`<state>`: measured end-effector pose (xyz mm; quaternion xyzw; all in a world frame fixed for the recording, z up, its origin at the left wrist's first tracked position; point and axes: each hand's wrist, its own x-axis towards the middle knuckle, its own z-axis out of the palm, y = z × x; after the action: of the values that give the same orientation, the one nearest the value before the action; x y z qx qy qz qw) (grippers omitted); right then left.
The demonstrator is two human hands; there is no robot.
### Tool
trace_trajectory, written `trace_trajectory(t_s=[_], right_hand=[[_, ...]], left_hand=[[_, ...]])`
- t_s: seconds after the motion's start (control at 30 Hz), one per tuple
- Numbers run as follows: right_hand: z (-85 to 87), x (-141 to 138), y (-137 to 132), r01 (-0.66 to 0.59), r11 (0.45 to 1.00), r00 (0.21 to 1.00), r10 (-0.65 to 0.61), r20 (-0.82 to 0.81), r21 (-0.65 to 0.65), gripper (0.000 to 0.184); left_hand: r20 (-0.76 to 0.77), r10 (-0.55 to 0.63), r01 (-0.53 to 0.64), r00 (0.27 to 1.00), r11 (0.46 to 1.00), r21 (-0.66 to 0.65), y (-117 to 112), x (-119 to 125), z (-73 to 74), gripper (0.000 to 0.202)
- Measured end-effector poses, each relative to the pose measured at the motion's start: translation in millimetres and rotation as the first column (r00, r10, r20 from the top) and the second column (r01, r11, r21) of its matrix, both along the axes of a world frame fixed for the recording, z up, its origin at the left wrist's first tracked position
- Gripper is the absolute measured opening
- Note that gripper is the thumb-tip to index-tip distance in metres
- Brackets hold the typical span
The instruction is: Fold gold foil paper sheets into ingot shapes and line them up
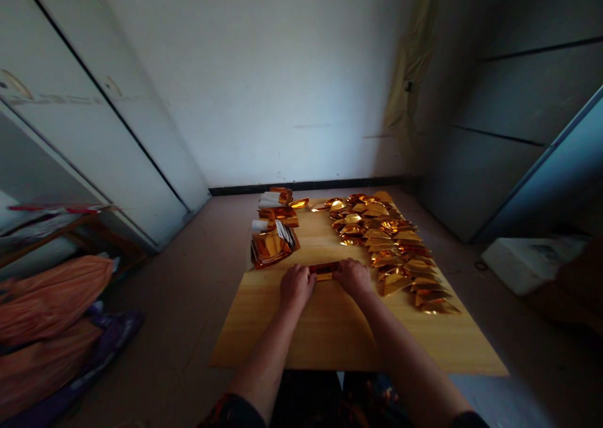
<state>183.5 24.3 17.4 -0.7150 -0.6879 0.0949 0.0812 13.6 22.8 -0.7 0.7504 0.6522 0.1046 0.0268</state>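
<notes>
A strip of shiny gold foil paper, looking folded, lies flat at the middle of the wooden table. My left hand grips its left end with the fingers closed. At the opposite end, my right hand has its fingers closed on the paper too. To the left is a stack of gold foil sheets, with more foil bundles behind it. Rows of folded gold foil pieces cover the right side, close to my right hand.
The wooden table stands before a white wall. Orange cloth or bags are heaped at the left. A white box sits on the floor at the right. Cabinets line the left side.
</notes>
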Motion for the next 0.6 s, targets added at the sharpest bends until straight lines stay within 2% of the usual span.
trace_trajectory(t_s=[0.33,0.47,0.6], right_hand=[[8.9,-2,2,0.06,0.995,0.998,-0.06,-0.001,-0.081,0.026],[7.1,-4,-3,0.052,0.999,0.999,-0.052,-0.011,0.01,0.024],[-0.1,-11,-8,-0.085,0.99,0.996,0.08,0.05,0.113,0.019]], left_hand=[[-0.05,0.013,-0.013,0.999,1.0,0.001,-2,3,3.4,0.017],[-0.037,0.044,-0.042,0.998,0.998,0.053,-7,5,3.7,0.014],[-0.065,0.017,-0.007,0.998,0.988,0.154,-11,8,0.4,0.01]])
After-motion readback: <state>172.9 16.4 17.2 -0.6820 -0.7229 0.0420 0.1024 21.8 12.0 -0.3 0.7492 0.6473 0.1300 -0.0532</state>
